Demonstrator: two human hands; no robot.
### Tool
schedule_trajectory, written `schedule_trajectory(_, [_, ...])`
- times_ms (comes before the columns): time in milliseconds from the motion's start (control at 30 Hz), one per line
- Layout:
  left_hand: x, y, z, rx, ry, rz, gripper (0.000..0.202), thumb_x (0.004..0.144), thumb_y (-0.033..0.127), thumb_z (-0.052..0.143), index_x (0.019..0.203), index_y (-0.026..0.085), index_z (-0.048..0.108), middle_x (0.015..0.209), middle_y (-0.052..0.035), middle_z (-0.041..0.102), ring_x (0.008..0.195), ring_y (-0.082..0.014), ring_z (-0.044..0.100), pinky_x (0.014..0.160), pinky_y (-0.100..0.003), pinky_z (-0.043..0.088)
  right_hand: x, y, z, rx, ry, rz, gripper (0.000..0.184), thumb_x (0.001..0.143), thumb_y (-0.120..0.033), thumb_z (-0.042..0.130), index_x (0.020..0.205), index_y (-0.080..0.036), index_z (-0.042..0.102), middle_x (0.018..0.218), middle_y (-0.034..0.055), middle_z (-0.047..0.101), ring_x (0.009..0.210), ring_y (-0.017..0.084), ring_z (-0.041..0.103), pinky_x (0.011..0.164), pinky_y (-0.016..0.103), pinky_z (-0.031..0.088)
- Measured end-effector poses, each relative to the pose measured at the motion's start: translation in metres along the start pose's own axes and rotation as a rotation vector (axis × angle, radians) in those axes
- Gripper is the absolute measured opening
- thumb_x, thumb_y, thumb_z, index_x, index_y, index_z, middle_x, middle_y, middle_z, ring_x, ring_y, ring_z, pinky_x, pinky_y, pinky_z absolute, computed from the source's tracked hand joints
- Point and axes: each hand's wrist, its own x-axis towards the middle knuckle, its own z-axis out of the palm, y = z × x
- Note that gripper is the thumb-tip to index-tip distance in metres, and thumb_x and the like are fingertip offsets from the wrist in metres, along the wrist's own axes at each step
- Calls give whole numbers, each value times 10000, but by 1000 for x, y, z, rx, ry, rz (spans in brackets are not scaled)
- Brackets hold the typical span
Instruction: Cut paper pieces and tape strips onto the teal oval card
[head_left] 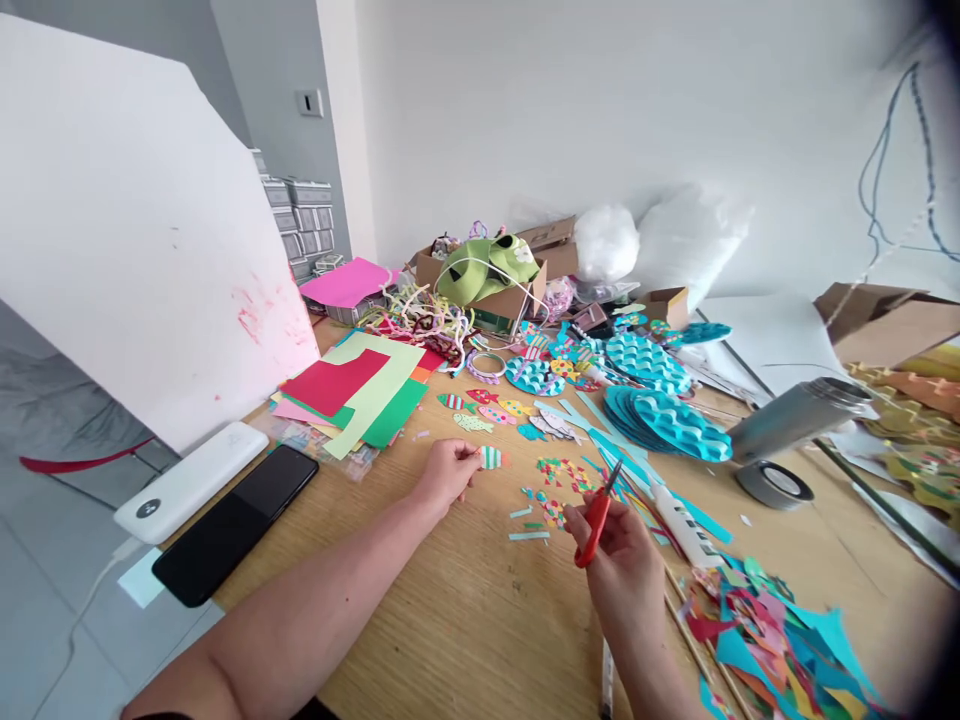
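Observation:
My left hand reaches forward over the wooden table and pinches a small striped paper fish at its edge. My right hand is closed around the red handles of a pair of scissors, blades pointing up and away. Small coloured paper scraps lie between the two hands. Other decorated paper fish lie in a loose row just beyond the left hand.
A black phone and white power bank lie at the left edge. Stacked coloured paper, turquoise scalloped paper discs, a metal flask, a tape roll, a pile of offcuts and cardboard boxes crowd the table.

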Motion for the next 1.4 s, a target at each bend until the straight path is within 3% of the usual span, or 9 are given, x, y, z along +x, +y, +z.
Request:
schedule_trajectory(133, [7, -5, -5, 138, 51, 58, 128, 729, 256, 581, 709, 140, 632, 505, 38, 517, 384, -65, 420, 353, -172, 277, -3, 6, 1, -131, 11, -144, 379, 707, -462, 680, 924, -188, 535, 782, 25, 603, 705, 177, 573, 632, 294, 457])
schedule_trajectory(300, [11, -7, -7, 315, 80, 154, 126, 742, 213, 561, 699, 145, 657, 570, 1, 585, 534, -117, 536, 526, -227, 418, -3, 11, -2, -302, 49, -208, 375, 741, -473, 638, 957, -183, 540, 802, 45, 619, 698, 181, 566, 609, 282, 435])
schedule_trajectory(367, [12, -7, -7, 384, 114, 181, 120, 729, 187, 576, 790, 140, 668, 662, -19, 616, 642, -143, 573, 640, -268, 459, -2, 12, -4, -340, 55, -221, 363, 753, -466, 628, 966, -185, 541, 795, 43, 618, 701, 180, 571, 590, 267, 426])
schedule_trajectory(533, [6, -1, -6, 547, 214, 277, 361, 744, 157, 574, 1105, 132, 576, 977, -86, 591, 920, -193, 554, 867, -360, 438, -1, 13, -8, -403, 93, -265, 334, 771, -456, 613, 960, -189, 545, 798, 38, 612, 673, 165, 574, 523, 232, 402])
schedule_trajectory(700, [-12, 12, -3, 852, 162, 531, 225, 821, 101, 431, 927, 166, 618, 992, -75, 578, 976, -192, 514, 887, -355, 433, 0, 12, -9, -444, 98, -332, 291, 780, -447, 607, 901, -191, 541, 792, 39, 611, 628, 150, 564, 496, 221, 404])
schedule_trajectory(800, [-24, 15, 2, 1005, 73, 623, 247, 845, 142, 417, 992, 177, 612, 1001, -72, 594, 999, -211, 499, 912, -381, 414, 2, 14, -9, -422, 93, -365, 285, 789, -446, 595, 898, -190, 535, 772, 39, 606, 631, 154, 565, 509, 225, 426])
schedule_trajectory(933, [-33, 9, 10, 1156, 38, 612, 331, 875, 277, 406, 1115, 129, 580, 1110, -120, 586, 1091, -254, 475, 1026, -435, 321, 4, 18, -10, -415, 83, -370, 292, 801, -450, 577, 922, -188, 535, 726, 26, 575, 605, 151, 546, 474, 221, 426])
schedule_trajectory(1067, [-27, 2, 14, 1204, 17, 601, 432, 890, 350, 373, 1194, 91, 539, 1206, -138, 556, 1149, -265, 455, 1080, -439, 248, 5, 20, -11, -453, 100, -395, 275, 812, -443, 565, 922, -192, 538, 697, 12, 552, 567, 141, 529, 465, 222, 420])
schedule_trajectory(1400, [4, 8, 24, 1271, -22, 628, 417, 870, 372, 421, 1145, 87, 550, 1125, -149, 586, 1081, -268, 485, 976, -426, 348, 5, 20, -8, -434, 61, -442, 273, 802, -438, 564, 898, -183, 540, 645, -4, 541, 504, 125, 506, 406, 207, 411])
